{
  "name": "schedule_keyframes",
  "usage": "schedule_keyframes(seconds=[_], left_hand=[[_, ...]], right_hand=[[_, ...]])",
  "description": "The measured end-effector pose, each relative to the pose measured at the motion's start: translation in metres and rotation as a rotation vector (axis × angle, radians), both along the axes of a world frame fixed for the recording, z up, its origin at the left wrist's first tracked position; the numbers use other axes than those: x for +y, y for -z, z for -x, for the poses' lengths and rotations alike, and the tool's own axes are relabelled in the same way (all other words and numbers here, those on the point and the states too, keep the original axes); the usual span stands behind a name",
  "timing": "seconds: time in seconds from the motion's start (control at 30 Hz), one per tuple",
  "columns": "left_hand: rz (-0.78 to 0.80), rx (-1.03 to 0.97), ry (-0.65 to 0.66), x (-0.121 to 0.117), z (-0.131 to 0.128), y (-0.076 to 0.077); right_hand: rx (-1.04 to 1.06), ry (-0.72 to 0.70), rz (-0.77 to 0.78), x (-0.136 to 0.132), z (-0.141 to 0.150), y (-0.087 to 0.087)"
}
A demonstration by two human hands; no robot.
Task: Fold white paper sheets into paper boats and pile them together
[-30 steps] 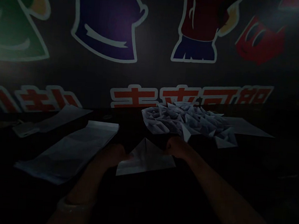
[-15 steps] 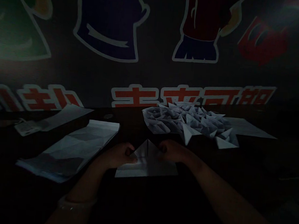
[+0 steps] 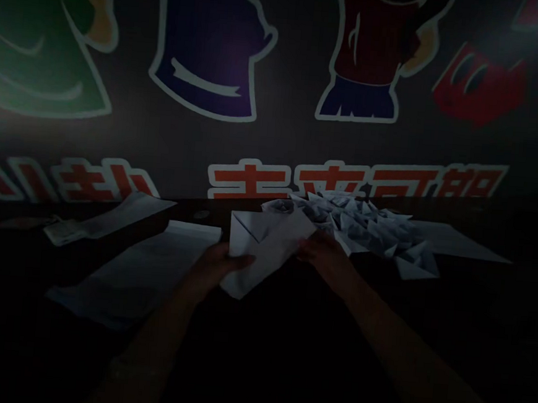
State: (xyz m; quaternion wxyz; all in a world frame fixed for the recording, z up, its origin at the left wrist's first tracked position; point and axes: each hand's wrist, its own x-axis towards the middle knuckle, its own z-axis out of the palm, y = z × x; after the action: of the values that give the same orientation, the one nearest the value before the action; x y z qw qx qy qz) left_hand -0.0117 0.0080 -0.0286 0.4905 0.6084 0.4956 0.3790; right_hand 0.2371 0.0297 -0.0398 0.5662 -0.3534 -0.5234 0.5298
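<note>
Along the far side of the dark table point(image 3: 255, 374), to your right, a heap of folded white paper pieces point(image 3: 364, 227) sits behind your work, and a flat white sheet point(image 3: 461, 243) lies to its right. On your left lies a stack of white paper point(image 3: 147, 266), close beside your left forearm; farther left are another sheet point(image 3: 131, 212) and a pale, card-like item point(image 3: 64, 232), too dim to name. A small round disc point(image 3: 201, 214) lies beyond the stack.

The folded paper point(image 3: 269, 251) is between your hands at the centre, tilted, its long axis running from near left to far right and its far right end overlapping the heap in view. Your left hand point(image 3: 217, 264) pinches its left side, thumb on top; your right hand point(image 3: 325, 254) pinches its right edge by the fingertips.
</note>
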Motion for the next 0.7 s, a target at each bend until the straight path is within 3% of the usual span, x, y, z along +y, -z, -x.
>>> schedule_keyframes(seconds=[0.13, 0.2, 0.37, 0.43, 0.5, 0.6, 0.7], left_hand=[[-0.072, -0.264, -0.013, -0.005, -0.018, 0.006], [-0.106, -0.278, 0.000, -0.009, -0.028, 0.009], [-0.201, -0.126, 0.020, -0.004, -0.032, 0.014], [-0.206, -0.109, -0.088, 0.001, -0.027, 0.016], [-0.280, -0.094, -0.275, 0.003, -0.019, 0.014], [-0.596, 0.054, -0.406, -0.003, -0.009, 0.004], [-0.935, 0.304, -0.342, -0.014, -0.004, -0.007]], right_hand=[[-0.036, -0.290, -0.016, -0.012, 0.020, 0.007], [-0.106, -0.310, -0.076, -0.017, 0.032, 0.014], [-0.339, -0.027, -0.060, -0.018, 0.037, 0.020], [-0.543, 0.117, -0.101, -0.017, 0.029, 0.014], [-0.760, 0.275, -0.238, -0.018, 0.019, 0.007], [-0.999, 0.402, -0.482, -0.019, 0.007, -0.002], [-1.224, 0.322, -0.579, -0.020, 0.004, -0.001]])
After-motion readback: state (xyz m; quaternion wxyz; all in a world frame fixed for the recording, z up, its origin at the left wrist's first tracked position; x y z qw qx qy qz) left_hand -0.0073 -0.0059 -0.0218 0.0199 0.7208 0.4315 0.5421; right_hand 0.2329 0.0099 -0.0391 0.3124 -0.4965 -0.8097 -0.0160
